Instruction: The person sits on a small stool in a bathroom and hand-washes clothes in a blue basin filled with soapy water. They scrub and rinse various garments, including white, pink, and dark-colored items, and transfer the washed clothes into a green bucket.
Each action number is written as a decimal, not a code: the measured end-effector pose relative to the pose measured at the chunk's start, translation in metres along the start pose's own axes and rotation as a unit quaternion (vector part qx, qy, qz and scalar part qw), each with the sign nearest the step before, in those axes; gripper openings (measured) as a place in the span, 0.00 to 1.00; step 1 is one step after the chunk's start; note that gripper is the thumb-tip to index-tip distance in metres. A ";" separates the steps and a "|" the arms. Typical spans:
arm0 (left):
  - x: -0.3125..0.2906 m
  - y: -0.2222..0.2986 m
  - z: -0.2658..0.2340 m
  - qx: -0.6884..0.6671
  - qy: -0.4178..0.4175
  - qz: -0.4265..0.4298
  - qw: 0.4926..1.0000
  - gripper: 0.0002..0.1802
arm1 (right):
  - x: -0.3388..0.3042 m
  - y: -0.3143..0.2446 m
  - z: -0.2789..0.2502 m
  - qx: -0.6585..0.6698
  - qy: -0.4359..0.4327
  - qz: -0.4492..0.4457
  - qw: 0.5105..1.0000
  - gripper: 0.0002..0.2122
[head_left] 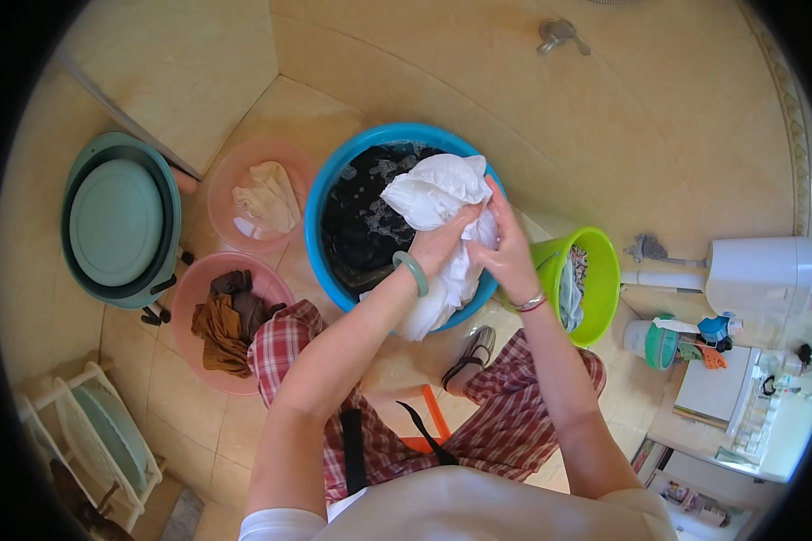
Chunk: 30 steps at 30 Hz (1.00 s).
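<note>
A bunched, wet-looking white cloth (433,191) is gripped between my two hands over a large blue tub (314,216). My left hand (444,239), with a green bangle at the wrist, closes round the cloth's middle. My right hand (507,251), a red bracelet on its wrist, clasps the same cloth from the right side. One end of the cloth bulges up above my hands, and the other hangs down over the tub's near rim. Dark clothes (356,212) lie in sudsy water inside the tub. Whether the white cloth is a garment I cannot tell.
Left of the tub stand a pink basin (189,347) with brown clothes and a paler pink basin (221,194) with cream cloth. A green bucket (609,298) holding laundry stands right. Further left is a teal folding tub (122,221); a tap (559,36) juts from the wall.
</note>
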<state>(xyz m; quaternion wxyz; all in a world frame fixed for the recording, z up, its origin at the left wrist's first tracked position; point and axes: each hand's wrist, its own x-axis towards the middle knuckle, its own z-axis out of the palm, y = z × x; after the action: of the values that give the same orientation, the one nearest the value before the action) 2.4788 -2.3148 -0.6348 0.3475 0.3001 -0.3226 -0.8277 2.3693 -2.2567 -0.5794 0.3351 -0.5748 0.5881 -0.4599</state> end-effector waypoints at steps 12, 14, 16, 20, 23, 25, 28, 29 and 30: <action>0.018 -0.016 -0.006 -0.271 -0.070 -0.237 0.930 0.17 | 0.029 0.086 -0.021 0.428 0.039 0.093 0.898 0.25; 0.016 -0.011 -0.009 -0.274 -0.085 -0.264 0.921 0.15 | 0.036 0.075 -0.026 0.520 0.031 0.128 0.844 0.26; 0.018 -0.013 -0.011 -0.246 -0.083 -0.261 0.930 0.14 | 0.034 0.067 -0.038 0.447 0.001 0.120 0.887 0.30; 0.021 -0.029 -0.019 -0.196 -0.051 -0.226 0.953 0.12 | 0.037 0.043 -0.036 0.237 -0.005 0.149 0.960 0.33; 0.025 -0.049 -0.011 -0.196 -0.030 -0.135 0.971 0.12 | 0.041 0.040 -0.030 0.136 -0.010 0.101 0.986 0.27; 0.031 -0.062 -0.004 -0.163 -0.051 -0.135 0.976 0.13 | 0.040 0.044 -0.028 0.065 0.015 0.062 0.996 0.24; 0.052 -0.109 -0.027 -0.085 -0.052 -0.086 0.991 0.12 | 0.044 0.052 -0.012 -0.011 0.033 0.035 0.999 0.19; 0.068 -0.120 -0.070 -0.003 -0.058 -0.032 0.998 0.12 | 0.058 0.042 0.014 -0.012 0.029 0.016 0.999 0.18; 0.075 -0.119 -0.099 0.077 -0.068 0.013 0.995 0.12 | 0.066 0.036 0.034 0.008 0.034 0.019 0.999 0.17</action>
<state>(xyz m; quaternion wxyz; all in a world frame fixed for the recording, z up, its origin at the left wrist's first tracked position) 2.4615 -2.3397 -0.8046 0.3118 0.2650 -0.4123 -0.8140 2.3802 -2.3301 -0.6154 0.3281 -0.5447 0.6062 -0.4777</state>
